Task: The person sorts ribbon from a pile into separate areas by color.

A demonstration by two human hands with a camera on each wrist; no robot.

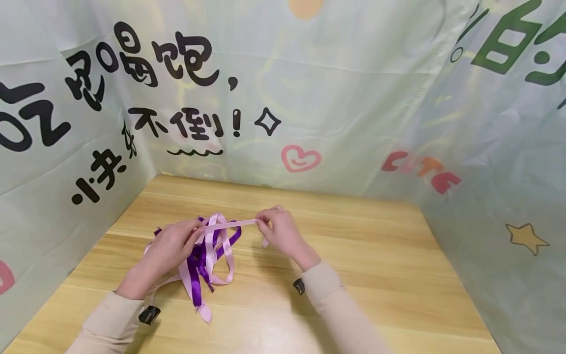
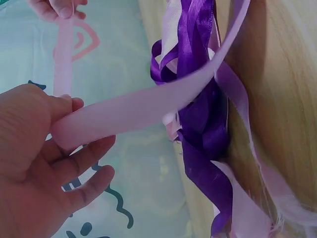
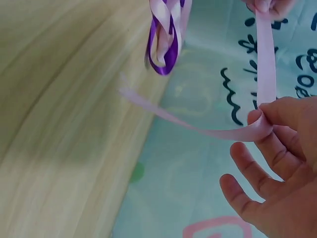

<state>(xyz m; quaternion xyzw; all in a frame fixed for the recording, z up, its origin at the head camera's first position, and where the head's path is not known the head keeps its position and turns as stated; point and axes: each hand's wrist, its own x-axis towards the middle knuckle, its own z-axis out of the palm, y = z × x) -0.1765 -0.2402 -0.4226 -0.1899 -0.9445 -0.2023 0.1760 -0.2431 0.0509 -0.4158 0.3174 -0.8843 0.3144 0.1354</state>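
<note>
A pale pink ribbon (image 1: 232, 224) is stretched taut between my two hands above the table. My left hand (image 1: 174, 244) pinches it between thumb and index finger, and in the left wrist view the ribbon (image 2: 124, 113) runs from there toward the pile. Farther right, my right hand (image 1: 283, 233) pinches the other part, its remaining fingers spread loosely. A short loose end of the ribbon (image 3: 198, 130) hangs from the right fingertips. Beneath and beside the left hand lies a tangled heap of purple ribbon (image 1: 194, 282) and pink ribbon (image 1: 227, 268), with frayed ends.
The light wooden table (image 1: 376, 275) is bordered by printed cloth walls (image 1: 345, 123) at the back and both sides. Dark wrist devices sit under the left cuff (image 1: 149, 314) and the right cuff (image 1: 299, 286).
</note>
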